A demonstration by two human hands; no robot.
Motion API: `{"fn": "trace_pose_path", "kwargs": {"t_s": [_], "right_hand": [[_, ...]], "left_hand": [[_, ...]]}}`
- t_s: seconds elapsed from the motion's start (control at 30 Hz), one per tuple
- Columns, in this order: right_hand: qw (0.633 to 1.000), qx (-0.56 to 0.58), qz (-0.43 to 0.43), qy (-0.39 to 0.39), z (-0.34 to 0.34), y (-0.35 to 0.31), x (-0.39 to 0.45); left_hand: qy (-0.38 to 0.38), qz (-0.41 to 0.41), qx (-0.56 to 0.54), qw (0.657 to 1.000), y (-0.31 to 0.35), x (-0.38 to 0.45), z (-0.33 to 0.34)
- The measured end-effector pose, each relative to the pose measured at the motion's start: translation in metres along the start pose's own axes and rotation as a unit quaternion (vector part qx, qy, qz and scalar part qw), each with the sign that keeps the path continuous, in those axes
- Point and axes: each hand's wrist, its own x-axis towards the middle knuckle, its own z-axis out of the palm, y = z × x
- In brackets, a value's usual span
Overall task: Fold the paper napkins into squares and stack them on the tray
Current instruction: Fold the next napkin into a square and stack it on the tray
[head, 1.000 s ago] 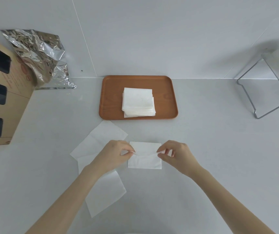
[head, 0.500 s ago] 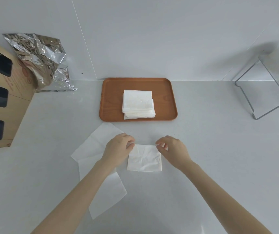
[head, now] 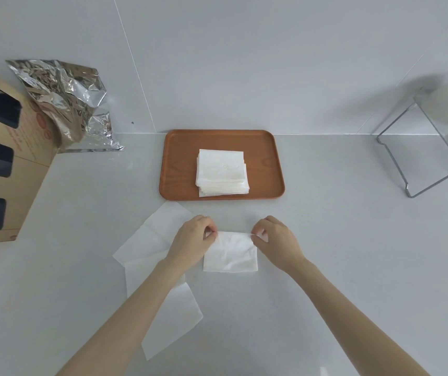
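A folded white napkin (head: 231, 253) lies as a small square on the counter in front of me. My left hand (head: 193, 242) pinches its far left corner and my right hand (head: 274, 240) pinches its far right corner. Behind it an orange-brown tray (head: 179, 164) carries a stack of folded napkins (head: 221, 172). Two unfolded napkins (head: 149, 240) lie overlapping to the left, partly under my left forearm.
A crumpled silver foil bag (head: 65, 101) leans on the wall at the back left, beside a brown cardboard box (head: 3, 169) with dark cut-outs. A clear plastic stand (head: 431, 142) sits at the back right.
The napkin's near half has been brought up over its far half, making a square. Both hands moved slightly away from me and now hold the far corners down.
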Motion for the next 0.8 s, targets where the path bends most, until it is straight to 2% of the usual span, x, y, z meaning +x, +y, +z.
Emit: {"fn": "trace_pose_path", "kwargs": {"t_s": [0.17, 0.37, 0.6, 0.8], "right_hand": [[0.994, 0.104, -0.025, 0.035, -0.022, -0.015, 0.008], [0.966, 0.254, -0.021, 0.041, -0.047, -0.037, 0.025], [0.941, 0.336, 0.021, 0.032, -0.061, -0.049, 0.080], [0.919, 0.385, 0.068, 0.050, -0.064, -0.050, 0.134]], "left_hand": [[0.070, 0.012, -0.068, 0.995, 0.014, 0.006, -0.021], [0.127, 0.022, -0.142, 0.981, 0.027, 0.026, -0.051], [0.139, -0.016, -0.198, 0.970, 0.024, 0.076, -0.078], [0.161, -0.040, -0.175, 0.970, 0.007, 0.126, -0.080]]}}
